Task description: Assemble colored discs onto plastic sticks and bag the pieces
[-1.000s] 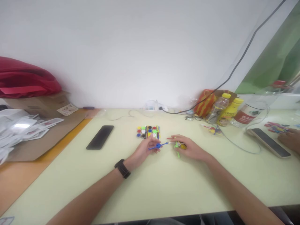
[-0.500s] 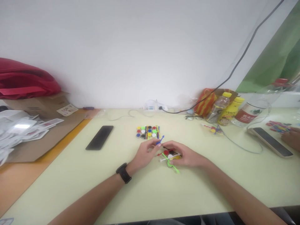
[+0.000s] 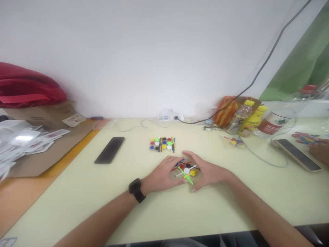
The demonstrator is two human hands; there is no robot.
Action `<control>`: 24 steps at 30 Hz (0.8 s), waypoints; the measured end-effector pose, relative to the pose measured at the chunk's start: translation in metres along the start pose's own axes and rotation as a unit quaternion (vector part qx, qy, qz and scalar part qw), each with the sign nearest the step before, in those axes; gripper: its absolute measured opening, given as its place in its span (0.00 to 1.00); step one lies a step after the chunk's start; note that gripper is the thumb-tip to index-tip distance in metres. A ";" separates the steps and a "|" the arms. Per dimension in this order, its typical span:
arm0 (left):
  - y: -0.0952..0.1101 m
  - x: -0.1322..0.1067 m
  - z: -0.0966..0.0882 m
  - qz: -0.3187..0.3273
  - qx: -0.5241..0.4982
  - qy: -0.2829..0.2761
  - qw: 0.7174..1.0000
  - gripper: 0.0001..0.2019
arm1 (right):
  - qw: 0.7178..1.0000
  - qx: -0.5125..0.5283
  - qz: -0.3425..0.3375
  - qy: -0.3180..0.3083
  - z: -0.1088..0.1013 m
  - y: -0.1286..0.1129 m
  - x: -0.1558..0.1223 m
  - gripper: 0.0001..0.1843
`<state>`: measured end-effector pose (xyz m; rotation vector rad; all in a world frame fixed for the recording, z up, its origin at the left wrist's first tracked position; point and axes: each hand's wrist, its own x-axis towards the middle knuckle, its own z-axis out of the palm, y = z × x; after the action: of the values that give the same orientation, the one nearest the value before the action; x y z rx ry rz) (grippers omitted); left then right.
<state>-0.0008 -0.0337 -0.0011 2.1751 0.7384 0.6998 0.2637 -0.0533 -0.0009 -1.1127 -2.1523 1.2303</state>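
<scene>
Between my two hands lies a small pile of plastic pieces with arrow-tipped arms and round centres: a white piece, a light green piece, a yellow piece, with red, black and blue ones partly covered. My left hand, wearing a ring and a black watch, curves round the pile's left side, thumb and fingers apart. Around the right side curves my right hand, also open. Beyond them sits a neat block of coloured discs and thin sticks.
A black phone lies left; a light-cased phone lies right beside a cable. Several bottles and glasses stand or lie at the back right. Another person's hand is by coloured pieces. White packets cover cardboard at left.
My left hand has let go of the blue arrow piece, which now lies in the pile. Both hands have opened and moved round the pile; the green piece has shifted inward.
</scene>
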 end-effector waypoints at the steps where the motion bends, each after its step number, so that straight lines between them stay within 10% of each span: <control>1: 0.001 0.000 0.000 0.010 0.002 -0.004 1.000 0.36 | 1.000 0.007 -0.003 -0.002 0.003 -0.002 0.001 0.68; 24: -0.002 0.001 -0.002 0.038 0.032 0.000 0.999 0.17 | 0.994 0.089 -0.057 0.009 0.001 -0.013 0.013 0.26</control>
<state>-0.0019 -0.0307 -0.0006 2.2707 0.6895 0.7248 0.2500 -0.0475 0.0096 -0.9101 -2.0188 1.3240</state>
